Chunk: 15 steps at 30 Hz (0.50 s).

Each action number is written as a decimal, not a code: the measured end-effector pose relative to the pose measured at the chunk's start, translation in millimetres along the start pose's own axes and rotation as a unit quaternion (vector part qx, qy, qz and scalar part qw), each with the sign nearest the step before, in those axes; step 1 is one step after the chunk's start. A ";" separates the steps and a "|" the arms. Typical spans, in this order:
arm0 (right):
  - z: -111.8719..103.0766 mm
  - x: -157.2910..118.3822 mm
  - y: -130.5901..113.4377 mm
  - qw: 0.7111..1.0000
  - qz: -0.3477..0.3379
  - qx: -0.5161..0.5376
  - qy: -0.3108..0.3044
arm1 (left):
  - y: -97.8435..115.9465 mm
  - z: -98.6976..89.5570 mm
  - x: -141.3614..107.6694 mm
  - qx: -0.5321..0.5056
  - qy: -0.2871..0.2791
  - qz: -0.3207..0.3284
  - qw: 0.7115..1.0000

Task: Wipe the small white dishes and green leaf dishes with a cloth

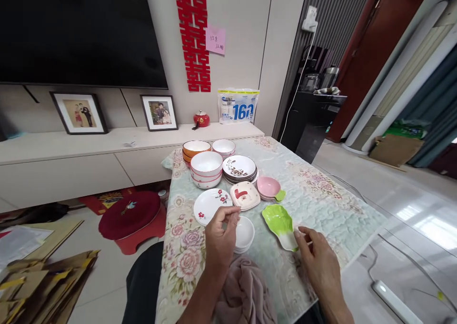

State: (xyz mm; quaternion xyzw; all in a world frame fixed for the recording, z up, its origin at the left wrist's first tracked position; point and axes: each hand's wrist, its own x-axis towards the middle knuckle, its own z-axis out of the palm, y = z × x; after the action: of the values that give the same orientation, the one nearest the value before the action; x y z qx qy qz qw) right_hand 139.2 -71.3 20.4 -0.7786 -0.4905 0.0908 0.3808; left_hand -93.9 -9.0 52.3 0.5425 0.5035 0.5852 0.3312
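Note:
A green and white cabbage-leaf dish (280,221) lies on the tablecloth in front of me. My right hand (319,259) is at its near right edge, with thumb and curled fingers on the rim. My left hand (222,236) hovers by a stack of small white bowls (244,233), fingers loosely bent and nothing seen in them. Beyond it are a white plate with red flowers (210,205) and a squarish cream dish with a red figure (245,195). Pink bowls with a green leaf handle (268,187) stand to their right.
White bowls (206,164), orange bowls (196,146), pink-rimmed bowls (223,146) and brown-patterned plates (239,167) stand stacked farther back. A brownish cloth (246,293) lies at the near edge of the floral tablecloth (189,264). A red stool (130,217) is at left.

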 end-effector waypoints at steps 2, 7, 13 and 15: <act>0.4 1.4 4.5 0.999 0.021 -0.019 -0.043 | -7.8 3.7 3.2 0.003 0.033 0.013 0.999; 8.9 3.1 -2.8 0.990 0.039 -0.086 -0.102 | -19.0 1.3 -7.3 0.021 0.027 0.027 0.999; 18.1 4.7 -2.6 0.991 0.005 -0.103 -0.091 | -17.6 -7.3 -15.3 0.023 0.058 0.071 0.996; 16.1 1.8 -1.6 0.996 0.021 -0.030 -0.083 | -17.7 -8.3 -15.0 -0.021 0.073 0.054 0.996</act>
State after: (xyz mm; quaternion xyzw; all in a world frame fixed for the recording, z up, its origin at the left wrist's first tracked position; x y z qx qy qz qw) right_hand 130.7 -61.3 10.7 -0.7898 -0.5062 0.1485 0.3129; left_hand -101.8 -20.2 31.8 0.5178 0.4836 0.6508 0.2730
